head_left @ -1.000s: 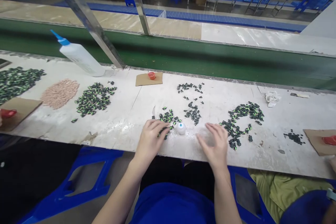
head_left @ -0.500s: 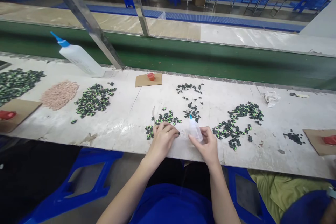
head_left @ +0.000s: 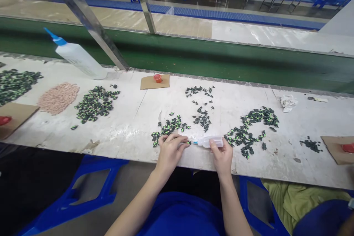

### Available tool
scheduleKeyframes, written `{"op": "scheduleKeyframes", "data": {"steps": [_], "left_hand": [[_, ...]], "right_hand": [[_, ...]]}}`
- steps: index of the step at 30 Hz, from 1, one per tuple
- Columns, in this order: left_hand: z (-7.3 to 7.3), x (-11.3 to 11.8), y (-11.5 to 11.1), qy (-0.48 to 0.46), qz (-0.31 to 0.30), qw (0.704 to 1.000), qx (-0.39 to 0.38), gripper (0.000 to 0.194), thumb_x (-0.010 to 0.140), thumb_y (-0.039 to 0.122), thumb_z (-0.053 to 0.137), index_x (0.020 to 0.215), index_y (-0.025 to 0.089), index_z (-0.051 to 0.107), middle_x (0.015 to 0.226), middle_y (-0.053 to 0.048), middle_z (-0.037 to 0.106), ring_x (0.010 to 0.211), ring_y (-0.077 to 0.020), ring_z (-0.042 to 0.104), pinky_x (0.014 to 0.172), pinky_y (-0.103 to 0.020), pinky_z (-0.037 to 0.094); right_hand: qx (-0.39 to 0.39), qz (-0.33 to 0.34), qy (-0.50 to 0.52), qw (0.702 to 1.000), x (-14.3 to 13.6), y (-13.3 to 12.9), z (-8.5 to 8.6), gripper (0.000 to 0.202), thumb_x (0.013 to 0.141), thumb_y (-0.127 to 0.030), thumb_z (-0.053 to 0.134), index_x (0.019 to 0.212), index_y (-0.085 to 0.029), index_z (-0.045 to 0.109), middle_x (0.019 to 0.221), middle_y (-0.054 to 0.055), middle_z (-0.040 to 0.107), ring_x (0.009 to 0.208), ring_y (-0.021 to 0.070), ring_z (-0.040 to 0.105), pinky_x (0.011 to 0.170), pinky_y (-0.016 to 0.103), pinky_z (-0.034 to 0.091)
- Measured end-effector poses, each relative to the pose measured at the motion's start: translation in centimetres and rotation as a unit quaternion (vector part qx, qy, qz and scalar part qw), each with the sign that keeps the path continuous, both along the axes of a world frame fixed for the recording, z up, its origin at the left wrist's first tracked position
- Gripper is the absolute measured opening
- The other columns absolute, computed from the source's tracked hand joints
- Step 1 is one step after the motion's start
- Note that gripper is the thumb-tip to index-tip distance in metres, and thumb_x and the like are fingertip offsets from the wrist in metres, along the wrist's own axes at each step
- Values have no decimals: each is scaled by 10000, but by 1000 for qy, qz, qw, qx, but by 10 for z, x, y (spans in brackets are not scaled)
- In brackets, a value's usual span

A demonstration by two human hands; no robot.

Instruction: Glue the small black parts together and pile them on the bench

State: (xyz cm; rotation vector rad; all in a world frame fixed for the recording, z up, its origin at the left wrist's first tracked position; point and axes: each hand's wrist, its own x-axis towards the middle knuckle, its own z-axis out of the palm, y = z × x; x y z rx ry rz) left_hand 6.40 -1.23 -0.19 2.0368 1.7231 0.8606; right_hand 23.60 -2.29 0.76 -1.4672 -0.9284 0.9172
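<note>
My left hand (head_left: 172,150) pinches a small black-and-green part (head_left: 189,142) between thumb and fingertips, just above the table. My right hand (head_left: 222,153) is wrapped round a small translucent squeeze bottle (head_left: 209,141) that lies sideways in the grip. Its blue nozzle (head_left: 195,142) points left and meets, or nearly meets, the part. Behind my left hand spreads a pile of black-and-green parts (head_left: 171,125). Small black pieces (head_left: 203,120) lie beyond the bottle. A further cluster of black-and-green parts (head_left: 243,135) sits right of my right hand.
A large white bottle with a blue tip (head_left: 80,59) leans near a metal post (head_left: 91,25). Pink pieces (head_left: 58,98) and another dark pile (head_left: 96,105) lie at left. A red cup (head_left: 157,78) stands on cardboard (head_left: 148,83). A green conveyor side (head_left: 188,57) borders the table (head_left: 132,132).
My right hand has tipped the squeeze bottle from nearly upright to sideways, bringing its nozzle left and down to the part in my left hand. My left hand has barely moved.
</note>
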Motion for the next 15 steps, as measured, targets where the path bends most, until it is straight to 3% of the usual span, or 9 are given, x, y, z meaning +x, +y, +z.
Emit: {"op": "scheduleKeyframes", "data": {"steps": [15], "left_hand": [[-1, 0, 0, -6, -2, 1000, 14, 79, 791, 184, 724, 819, 255, 705, 850, 22, 776, 866, -205, 684, 861, -404, 327]], "right_hand": [[-36, 24, -26, 999, 0, 0, -2, 289, 711, -439, 641, 626, -174, 563, 561, -16, 535, 548, 131, 473, 501, 238, 404]]}}
